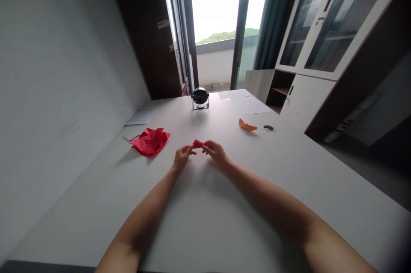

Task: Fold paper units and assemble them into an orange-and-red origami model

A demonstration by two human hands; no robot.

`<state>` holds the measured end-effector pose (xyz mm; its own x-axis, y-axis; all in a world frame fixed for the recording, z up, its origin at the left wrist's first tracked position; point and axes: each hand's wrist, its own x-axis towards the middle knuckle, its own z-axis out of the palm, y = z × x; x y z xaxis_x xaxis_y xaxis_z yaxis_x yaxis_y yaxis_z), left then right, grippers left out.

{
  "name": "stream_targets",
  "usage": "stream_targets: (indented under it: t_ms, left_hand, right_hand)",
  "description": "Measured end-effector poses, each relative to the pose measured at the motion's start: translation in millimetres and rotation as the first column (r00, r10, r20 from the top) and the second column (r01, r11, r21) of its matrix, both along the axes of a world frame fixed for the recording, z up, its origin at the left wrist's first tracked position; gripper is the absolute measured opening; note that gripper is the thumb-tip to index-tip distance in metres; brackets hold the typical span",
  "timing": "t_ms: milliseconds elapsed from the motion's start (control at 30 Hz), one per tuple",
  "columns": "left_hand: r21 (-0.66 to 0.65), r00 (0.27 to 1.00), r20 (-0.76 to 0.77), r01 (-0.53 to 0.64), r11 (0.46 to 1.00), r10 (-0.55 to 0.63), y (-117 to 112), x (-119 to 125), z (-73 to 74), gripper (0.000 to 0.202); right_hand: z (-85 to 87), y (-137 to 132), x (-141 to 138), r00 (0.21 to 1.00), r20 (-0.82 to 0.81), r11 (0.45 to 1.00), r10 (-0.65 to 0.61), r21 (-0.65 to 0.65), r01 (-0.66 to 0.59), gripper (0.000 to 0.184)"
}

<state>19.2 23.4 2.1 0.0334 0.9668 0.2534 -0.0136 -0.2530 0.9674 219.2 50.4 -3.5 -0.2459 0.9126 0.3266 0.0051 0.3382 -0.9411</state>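
Both my hands meet over the middle of the white table (224,221), pinching a small folded red paper piece (198,143) between them. My left hand (182,157) grips its left end with fingers closed. My right hand (214,151) grips its right end, fingers curled. The piece is held just above the tabletop.
A larger creased red paper (150,141) lies to the left near the wall. An orange folded paper (246,125) and a round cable hole (269,127) lie to the right. A small fan (200,98) and white sheets (247,101) sit at the far end. Cabinets stand on the right.
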Motion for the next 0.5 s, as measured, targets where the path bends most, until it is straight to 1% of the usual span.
stream_targets:
  t_ms: [167, 267, 367, 433, 500]
  left_hand:
    - [-0.011, 1.000, -0.022, 0.005, 1.000, -0.005, -1.0, 0.3, 0.4, 0.036]
    - [-0.013, 1.000, -0.006, 0.000, 1.000, 0.000, -1.9, 1.4, 1.7, 0.035]
    - [-0.014, 1.000, -0.027, -0.011, 1.000, 0.010, -2.8, 2.2, 2.3, 0.034]
    - [-0.008, 0.999, -0.051, -0.006, 1.000, 0.005, -3.3, 2.7, 2.2, 0.037]
    - [-0.002, 0.998, -0.065, 0.016, 1.000, -0.017, -3.5, 3.3, 1.6, 0.041]
  right_hand:
    - [-2.1, 0.0, -0.6, 1.000, 0.024, 1.000, -0.013, 0.008, 0.012, 0.037]
    - [-4.3, 0.4, -2.7, 0.999, 0.026, 1.000, -0.022, 0.022, 0.021, 0.032]
    - [-5.8, 1.2, -4.2, 0.999, 0.013, 0.999, -0.041, 0.026, 0.041, 0.027]
    - [-6.0, 1.9, -4.4, 0.998, 0.017, 0.998, -0.056, 0.022, 0.056, 0.027]
    - [-5.5, 2.4, -3.9, 0.998, 0.029, 0.999, -0.049, 0.019, 0.049, 0.030]
